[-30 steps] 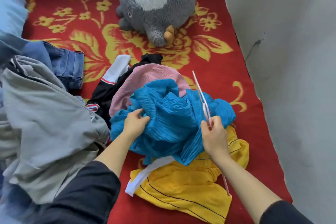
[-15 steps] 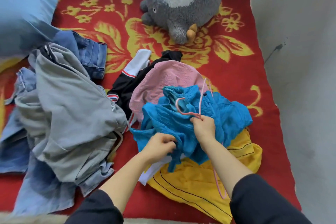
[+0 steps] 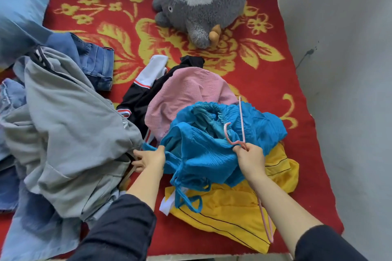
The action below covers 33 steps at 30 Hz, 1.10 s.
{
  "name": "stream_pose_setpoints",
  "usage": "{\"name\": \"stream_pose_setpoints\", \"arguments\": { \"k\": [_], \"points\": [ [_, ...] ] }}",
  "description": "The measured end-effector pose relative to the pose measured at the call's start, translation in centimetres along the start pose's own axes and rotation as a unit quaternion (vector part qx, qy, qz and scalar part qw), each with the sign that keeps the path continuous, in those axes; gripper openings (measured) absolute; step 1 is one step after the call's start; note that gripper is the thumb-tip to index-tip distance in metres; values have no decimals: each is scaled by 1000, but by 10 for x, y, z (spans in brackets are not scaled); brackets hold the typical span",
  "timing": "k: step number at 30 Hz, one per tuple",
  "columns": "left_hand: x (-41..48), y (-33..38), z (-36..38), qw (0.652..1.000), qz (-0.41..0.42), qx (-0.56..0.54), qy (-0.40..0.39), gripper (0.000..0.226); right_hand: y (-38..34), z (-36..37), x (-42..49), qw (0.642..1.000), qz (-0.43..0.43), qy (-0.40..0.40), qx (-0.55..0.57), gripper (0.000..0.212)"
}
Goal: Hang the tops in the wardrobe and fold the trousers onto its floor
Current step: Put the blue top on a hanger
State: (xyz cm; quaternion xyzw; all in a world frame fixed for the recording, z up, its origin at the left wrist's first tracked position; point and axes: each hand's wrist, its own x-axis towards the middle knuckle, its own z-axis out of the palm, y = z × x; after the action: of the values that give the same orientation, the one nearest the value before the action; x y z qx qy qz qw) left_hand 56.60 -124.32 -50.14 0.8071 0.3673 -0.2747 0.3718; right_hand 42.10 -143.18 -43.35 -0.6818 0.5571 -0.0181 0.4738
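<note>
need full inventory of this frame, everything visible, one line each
blue top: 1, bright blue, pile centre, over yellow garment
pink hanger: 1, pink, across blue top, past right wrist
yellow garment: 1, yellow, dark piping, nearest
pink garment: 1, pink, behind blue top
black garment: 1, black, red-white trim, left of pink
grey garment: 1, grey, left heap
jeans: count unclear, blue denim, around grey garment
plush toy: 1, grey-white, far end
pillow: 1, light blue, far left
blanket: 1, red, yellow flowers, under everything
wall: 1, grey, right
sleeves: 2, black, near edge
left hand: 1, grips blue top's left edge
right hand: 1, pinches pink hanger at hook's base
</note>
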Motion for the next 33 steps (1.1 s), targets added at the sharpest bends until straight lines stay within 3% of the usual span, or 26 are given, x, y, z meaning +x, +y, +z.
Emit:
{"name": "stream_pose_setpoints", "arguments": {
  "k": [2,3,7,11,14,16,21,26,30,33],
  "points": [
    [16,-16,2,998,-23,-31,-44,101,7,-1,0,1000,0,3,-2,18],
    [24,-22,3,996,-15,-44,-70,93,10,-1,-1,1000,-2,3,-1,17],
    [33,-26,1,986,28,-62,-152,20,23,4,-6,1000,-12,9,-8,15],
    [19,-22,-19,957,16,-204,-207,12,29,0,-17,999,-19,12,-48,18],
    [1,-8,-46,921,18,-286,-265,15,28,-15,-25,997,-9,25,-68,23],
    [-14,7,-66,920,45,-287,-264,14,24,-30,-32,997,-13,26,-77,30],
    [-76,42,-104,909,172,-232,-300,25,-14,-72,-60,994,-69,76,-43,48],
    [-148,89,-138,898,253,-185,-308,15,-74,-109,-70,976,-165,138,-24,55],
    [-184,122,-163,866,319,-128,-362,44,-111,-134,-77,977,-161,137,34,50],
    [-206,139,-177,845,410,-69,-337,48,-127,-150,-80,971,-161,154,88,50]
  ]
}}
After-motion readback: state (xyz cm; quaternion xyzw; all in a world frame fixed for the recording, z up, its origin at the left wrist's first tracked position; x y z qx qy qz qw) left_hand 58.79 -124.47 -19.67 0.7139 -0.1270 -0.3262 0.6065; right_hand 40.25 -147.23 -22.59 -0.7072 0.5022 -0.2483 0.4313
